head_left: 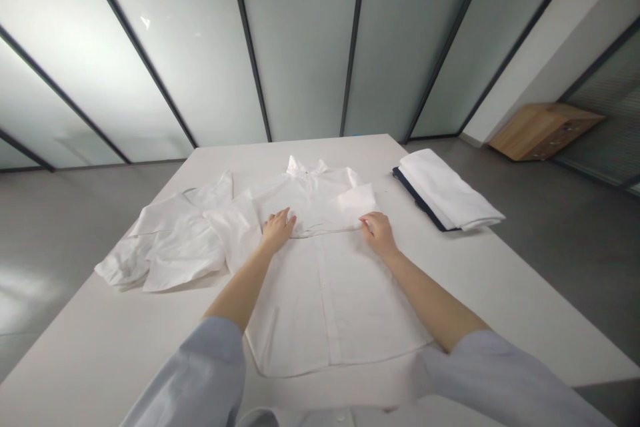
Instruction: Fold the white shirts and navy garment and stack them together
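A white button-up shirt (350,300) lies spread on the table in front of me, its collar (305,167) at the far end and its button strip running down the middle. Across its middle, a dark-edged line of cloth runs between my hands. My left hand (277,231) rests on the left end of this line, fingers somewhat apart on the fabric. At the right end, my right hand (379,233) has its thumb and fingers closed on the shirt's edge, beside a folded sleeve (357,199).
Left of the shirt lies a crumpled white garment (180,240). A folded white cloth (447,190) sits on a dark folded one (423,203) by the right edge of the white table (530,320). A wooden cabinet (540,130) stands beyond, near frosted glass panels (305,40).
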The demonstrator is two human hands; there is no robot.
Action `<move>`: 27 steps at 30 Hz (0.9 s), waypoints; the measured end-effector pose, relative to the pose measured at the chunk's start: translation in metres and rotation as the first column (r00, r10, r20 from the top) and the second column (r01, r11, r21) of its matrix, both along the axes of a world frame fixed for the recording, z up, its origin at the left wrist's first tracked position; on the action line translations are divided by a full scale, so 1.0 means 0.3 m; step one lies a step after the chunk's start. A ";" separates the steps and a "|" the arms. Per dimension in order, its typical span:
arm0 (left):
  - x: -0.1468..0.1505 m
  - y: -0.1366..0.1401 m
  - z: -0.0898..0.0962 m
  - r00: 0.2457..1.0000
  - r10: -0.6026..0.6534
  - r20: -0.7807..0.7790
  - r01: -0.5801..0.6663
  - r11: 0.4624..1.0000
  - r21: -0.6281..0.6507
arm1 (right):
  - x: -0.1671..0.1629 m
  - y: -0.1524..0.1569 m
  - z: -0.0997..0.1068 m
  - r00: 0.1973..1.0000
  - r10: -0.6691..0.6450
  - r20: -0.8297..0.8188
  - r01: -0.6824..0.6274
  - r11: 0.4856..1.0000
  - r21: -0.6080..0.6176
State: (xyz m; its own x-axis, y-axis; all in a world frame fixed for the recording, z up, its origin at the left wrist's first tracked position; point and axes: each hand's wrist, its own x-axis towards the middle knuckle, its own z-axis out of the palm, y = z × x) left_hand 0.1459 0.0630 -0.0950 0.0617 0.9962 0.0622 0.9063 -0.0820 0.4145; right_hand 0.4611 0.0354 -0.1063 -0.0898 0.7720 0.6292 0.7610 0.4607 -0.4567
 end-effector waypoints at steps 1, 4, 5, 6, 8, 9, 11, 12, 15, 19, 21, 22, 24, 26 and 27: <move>0.018 0.011 0.011 0.999 -0.009 -0.032 0.009 1.000 -0.020 | 0.011 -0.001 -0.003 0.998 -0.048 -0.040 0.047 0.999 -0.020; 0.063 0.048 0.040 0.996 -0.048 -0.076 0.045 0.998 -0.045 | 0.028 0.001 -0.003 0.975 -0.152 -0.163 0.136 0.985 -0.105; 0.074 0.060 0.047 0.997 -0.046 -0.069 0.042 0.998 -0.055 | 0.030 0.003 -0.002 0.961 -0.182 -0.206 0.157 0.979 -0.131; 0.080 0.072 0.052 0.999 -0.028 -0.028 0.026 0.997 -0.076 | 0.032 0.006 -0.002 0.944 -0.212 -0.251 0.177 0.972 -0.157; 0.080 0.092 0.059 0.992 0.031 0.124 -0.014 0.990 -0.137 | 0.036 0.013 -0.003 0.901 -0.268 -0.341 0.210 0.957 -0.199; 0.074 0.098 0.062 0.976 0.060 0.209 -0.026 0.986 -0.163 | 0.039 0.016 -0.005 0.876 -0.292 -0.385 0.222 0.951 -0.216; 0.047 0.100 0.070 0.933 0.103 0.344 -0.038 0.981 -0.192 | 0.046 0.023 -0.010 0.824 -0.328 -0.461 0.237 0.940 -0.244; 0.027 0.094 0.075 0.917 0.115 0.382 -0.042 0.980 -0.194 | 0.050 0.027 -0.012 0.803 -0.338 -0.492 0.239 0.937 -0.255; -0.049 0.048 0.096 0.854 0.146 0.500 -0.042 0.976 -0.213 | 0.055 0.037 -0.018 0.756 -0.348 -0.555 0.227 0.934 -0.276; -0.162 -0.064 0.120 0.501 0.284 0.818 0.058 0.931 -0.359 | 0.053 0.044 -0.020 0.718 -0.353 -0.600 0.211 0.932 -0.295; -0.206 -0.127 0.122 0.371 0.350 0.860 0.126 0.899 -0.420 | 0.052 0.046 -0.023 0.708 -0.359 -0.609 0.202 0.928 -0.312; -0.224 -0.157 0.121 0.339 0.374 0.863 0.147 0.885 -0.442 | 0.051 0.047 -0.025 0.708 -0.361 -0.607 0.197 0.926 -0.321; -0.248 -0.211 0.112 0.310 0.415 0.855 0.167 0.862 -0.479 | 0.050 0.051 -0.030 0.728 -0.360 -0.583 0.184 0.923 -0.339; -0.260 -0.254 0.098 0.297 0.435 0.850 0.170 0.852 -0.496 | 0.049 0.056 -0.037 0.771 -0.345 -0.535 0.174 0.923 -0.345; -0.262 -0.273 0.090 0.293 0.434 0.852 0.171 0.853 -0.494 | 0.048 0.059 -0.040 0.796 -0.336 -0.504 0.170 0.923 -0.345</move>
State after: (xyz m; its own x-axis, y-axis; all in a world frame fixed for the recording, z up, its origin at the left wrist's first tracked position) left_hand 0.0673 -0.0188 -0.0679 0.1304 0.8942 -0.4283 -0.1386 0.4441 0.8852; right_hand 0.4755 0.0532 -0.1184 0.4258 0.8615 0.2766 0.4184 0.0835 -0.9044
